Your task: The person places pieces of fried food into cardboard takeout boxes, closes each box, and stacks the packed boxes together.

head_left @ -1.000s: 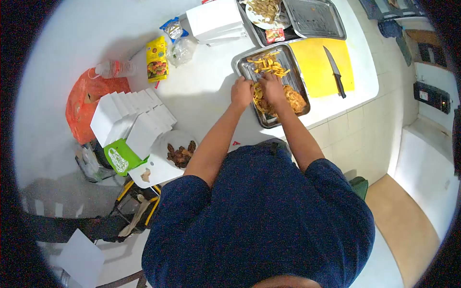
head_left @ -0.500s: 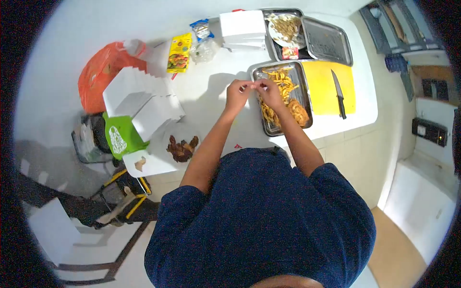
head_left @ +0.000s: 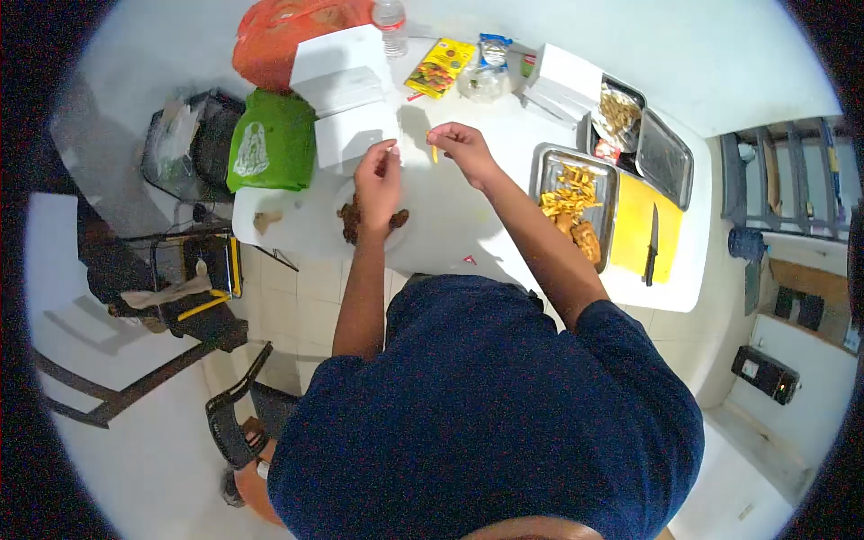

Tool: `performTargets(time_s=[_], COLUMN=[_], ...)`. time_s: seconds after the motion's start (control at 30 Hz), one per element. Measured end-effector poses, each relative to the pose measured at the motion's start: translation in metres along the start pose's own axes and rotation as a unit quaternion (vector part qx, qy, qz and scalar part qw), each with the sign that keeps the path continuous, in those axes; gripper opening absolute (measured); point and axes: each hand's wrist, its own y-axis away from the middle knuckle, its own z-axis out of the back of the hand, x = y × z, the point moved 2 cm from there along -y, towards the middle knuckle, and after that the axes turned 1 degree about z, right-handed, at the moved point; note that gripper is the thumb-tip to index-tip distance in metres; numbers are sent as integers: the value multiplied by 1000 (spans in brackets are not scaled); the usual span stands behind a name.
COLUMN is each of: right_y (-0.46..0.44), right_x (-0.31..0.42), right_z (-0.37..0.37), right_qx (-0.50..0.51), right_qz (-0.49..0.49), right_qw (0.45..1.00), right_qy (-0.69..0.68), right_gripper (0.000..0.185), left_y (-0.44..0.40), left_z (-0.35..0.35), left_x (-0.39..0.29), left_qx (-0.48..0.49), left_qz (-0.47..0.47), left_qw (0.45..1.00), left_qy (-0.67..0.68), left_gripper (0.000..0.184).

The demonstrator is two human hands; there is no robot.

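Observation:
A French fry (head_left: 435,155) hangs from the fingertips of my right hand (head_left: 463,151), which is pinched shut on it above the white table. My left hand (head_left: 378,180) is closed, thumb near the curled fingers; anything between them is too small to make out. Beneath that wrist, partly hidden, a plate (head_left: 396,236) holds dark brown meat (head_left: 349,220). Just beyond the left hand stand open white boxes (head_left: 346,135). To the right of my right forearm, a metal tray (head_left: 549,160) holds fries (head_left: 571,191) and browned fried pieces (head_left: 586,241).
A knife (head_left: 653,243) lies on a yellow cutting board (head_left: 630,225) at the right. Behind are another tray (head_left: 666,162), more white boxes (head_left: 562,85), a yellow packet (head_left: 441,67) and a water bottle (head_left: 391,27). Green (head_left: 270,144) and orange (head_left: 288,36) bags sit left.
My hands have come apart and moved left, away from over the fries tray. A fry now shows in my right hand. The camera view has turned, shifting the table's contents rightward.

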Motion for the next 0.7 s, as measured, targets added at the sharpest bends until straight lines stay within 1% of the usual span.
performTargets(time_s=[0.03,0.07,0.17,0.2,0.3,0.37,0.4,0.47,0.5,0.6,0.7], right_y=[-10,-19,-47,-54,-66,-73,-77,-82,-82,-79,-71], right_x=[-4,-7,-23,-28,-42,-52,-55,-62,-65,-65,-57], right_z=[-12,-22,-43,-48,-58,-64,-66,-69,-72,-75,-73], right_qx=[13,25,13,6,-18,-32,-43,-67,-80,-110,-128], right_qz=[14,27,41,38,39,56,65,82,69,32,21], right_qw=[1000,999,999,999,999,998,997,994,994,989,988], right_qy=[-2,-4,-26,-25,-21,-14,-16,-22,-37,-97,-88], right_gripper=[10,10,10,10,10,10,9,8,7,5,5], left_y=[-1,-6,-25,-30,-54,-75,-76,-77,-79,-76,-66], left_z=[15,30,60,67,80,81,83,88,88,80,77], left_x=[3,8,35,42,84,128,125,121,115,110,99], left_qx=[-27,-56,-159,-172,-262,-271,-273,-141,-74,-119,-128], left_qz=[-11,-22,-79,-58,-98,-49,-22,30,51,15,-11], left_qw=[1000,996,976,979,949,929,914,963,978,976,973], left_qy=[0,-61,-123,-97,-142,-247,-298,-228,-189,-183,-193], left_gripper=[18,20,25,31,34,37,39,43,45,43,45])
